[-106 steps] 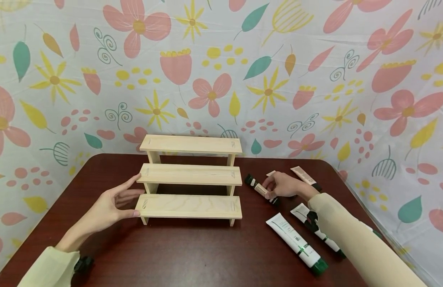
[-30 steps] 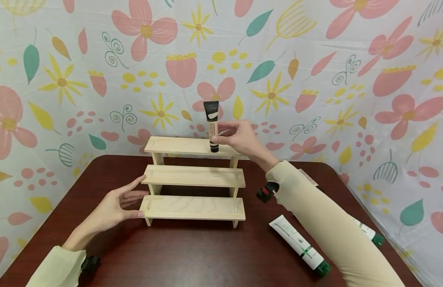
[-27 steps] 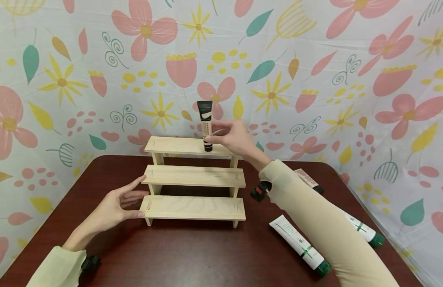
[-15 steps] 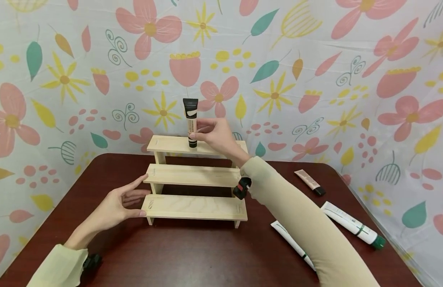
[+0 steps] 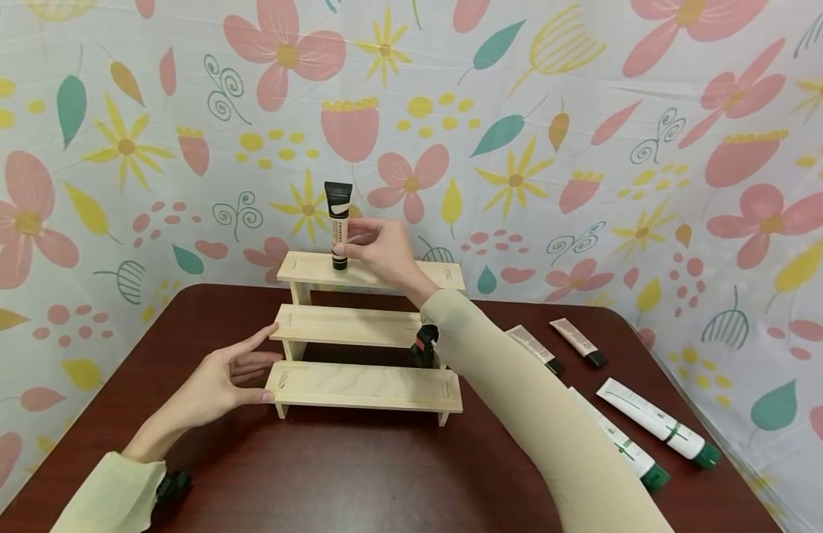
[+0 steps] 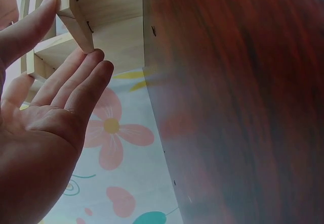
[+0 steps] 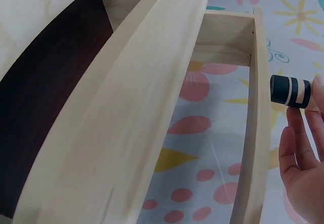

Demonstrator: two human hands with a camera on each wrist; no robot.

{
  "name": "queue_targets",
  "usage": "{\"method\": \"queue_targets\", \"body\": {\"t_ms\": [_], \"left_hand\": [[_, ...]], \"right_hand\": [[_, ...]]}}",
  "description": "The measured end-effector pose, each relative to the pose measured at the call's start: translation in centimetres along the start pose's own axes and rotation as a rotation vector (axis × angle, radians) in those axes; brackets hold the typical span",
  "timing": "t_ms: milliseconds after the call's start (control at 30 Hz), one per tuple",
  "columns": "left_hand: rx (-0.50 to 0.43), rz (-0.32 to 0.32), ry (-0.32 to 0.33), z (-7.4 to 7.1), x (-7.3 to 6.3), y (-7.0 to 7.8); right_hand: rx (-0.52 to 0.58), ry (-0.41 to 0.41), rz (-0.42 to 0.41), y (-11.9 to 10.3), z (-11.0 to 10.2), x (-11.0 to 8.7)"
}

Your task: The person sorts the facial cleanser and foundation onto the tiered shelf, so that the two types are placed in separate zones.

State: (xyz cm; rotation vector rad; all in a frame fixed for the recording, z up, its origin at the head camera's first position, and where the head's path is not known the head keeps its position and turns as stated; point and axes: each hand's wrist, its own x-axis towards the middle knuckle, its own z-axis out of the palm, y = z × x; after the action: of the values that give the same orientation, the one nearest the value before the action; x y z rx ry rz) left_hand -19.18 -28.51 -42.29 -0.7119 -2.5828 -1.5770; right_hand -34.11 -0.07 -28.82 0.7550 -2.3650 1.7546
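My right hand (image 5: pixel 388 255) pinches a black-and-beige squeeze tube (image 5: pixel 338 198) between thumb and fingers. The tube stands upright, black cap (image 7: pixel 281 90) down, at the left part of the top step of a three-step wooden display rack (image 5: pixel 365 385). In the right wrist view the cap is right at the top board's edge. My left hand (image 5: pixel 215 385) rests against the rack's left side, its thumb at the bottom step and index fingertip at the middle one. From the left wrist view, its other fingers (image 6: pixel 91 85) extend fairly straight near the board ends.
Right of the rack, two small pinkish tubes with black caps (image 5: pixel 574 339) lie on the dark table (image 5: pixel 358 474). Nearer lie two larger white tubes with green caps (image 5: pixel 651 416), one partly behind my right sleeve. A flower-print cloth (image 5: pixel 411 89) hangs behind the table.
My right hand took the black-and-beige tube from the table, raised it upright to the top step and moved it leftward along that step. My left hand stays at the rack's left side.
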Motion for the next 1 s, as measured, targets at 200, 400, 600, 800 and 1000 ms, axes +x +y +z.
{"method": "queue_targets", "body": {"t_ms": [200,400,600,800,1000], "left_hand": [[-0.014,-0.001,-0.001,0.0,0.1,-0.1],[-0.018,-0.007,-0.004,-0.1,0.1,0.0],[-0.014,-0.007,-0.004,0.0,0.2,0.0],[-0.01,-0.001,0.0,0.0,0.2,0.0],[-0.011,-0.003,0.0,0.0,0.2,-0.1]], "right_hand": [[0.031,-0.014,0.007,-0.1,1.0,0.5],[0.008,-0.018,0.002,-0.4,2.0,0.7],[-0.013,0.008,-0.014,-0.6,2.9,0.9],[-0.033,0.002,-0.024,-0.5,3.4,1.1],[-0.031,-0.009,-0.034,-0.2,3.6,1.2]]}}
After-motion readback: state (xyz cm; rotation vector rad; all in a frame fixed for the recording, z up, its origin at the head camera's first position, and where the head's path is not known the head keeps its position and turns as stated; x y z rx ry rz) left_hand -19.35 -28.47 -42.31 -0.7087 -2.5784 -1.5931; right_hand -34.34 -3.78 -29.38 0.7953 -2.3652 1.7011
